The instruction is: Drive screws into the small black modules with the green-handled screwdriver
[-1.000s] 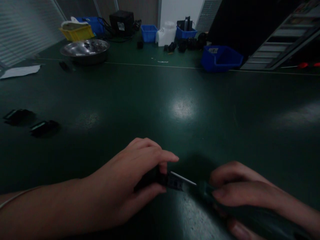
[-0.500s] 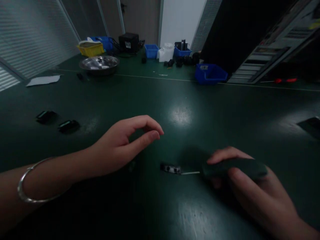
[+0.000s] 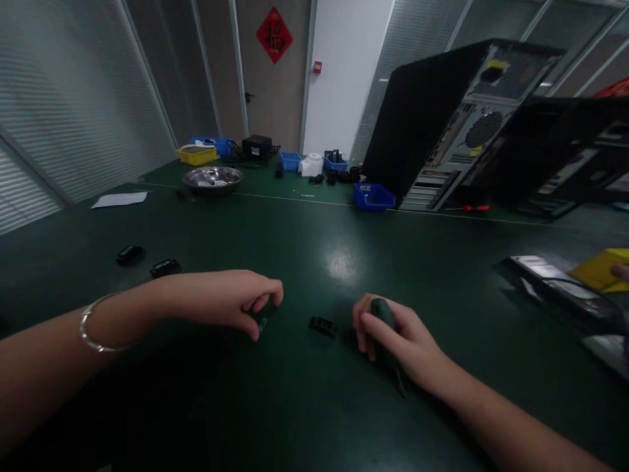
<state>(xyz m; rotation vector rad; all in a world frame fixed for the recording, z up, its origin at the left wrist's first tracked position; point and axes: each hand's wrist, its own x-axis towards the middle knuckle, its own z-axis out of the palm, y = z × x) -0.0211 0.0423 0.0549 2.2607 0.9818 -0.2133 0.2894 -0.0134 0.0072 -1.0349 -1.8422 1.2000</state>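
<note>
My left hand (image 3: 250, 298) is low over the green table, palm down, with thumb and fingers apart. A small green piece (image 3: 264, 325), like a tiny circuit board, lies right beside its thumb tip; whether they touch I cannot tell. Between my hands a small black part (image 3: 323, 326) with a recessed top rests on the table. My right hand (image 3: 388, 331) is wrapped around the dark green handle of a screwdriver (image 3: 383, 313), its thin shaft sticking out below toward me. Two black parts with green strips, one nearer (image 3: 166, 267) and one farther (image 3: 130, 255), lie beyond my left forearm.
A metal bowl (image 3: 213, 179), blue bin (image 3: 373, 197), yellow bin (image 3: 197, 155) and white paper (image 3: 119, 200) are farther back. A black computer case (image 3: 427, 124) stands back right. At the right edge, another person's fingers (image 3: 620, 271) touch a yellow object near a metal-topped device (image 3: 555, 278).
The view has tilted up. My right hand has turned the screwdriver, its shaft swinging away from the black part toward me. My left hand has lowered and opened its fingers toward the green piece.
</note>
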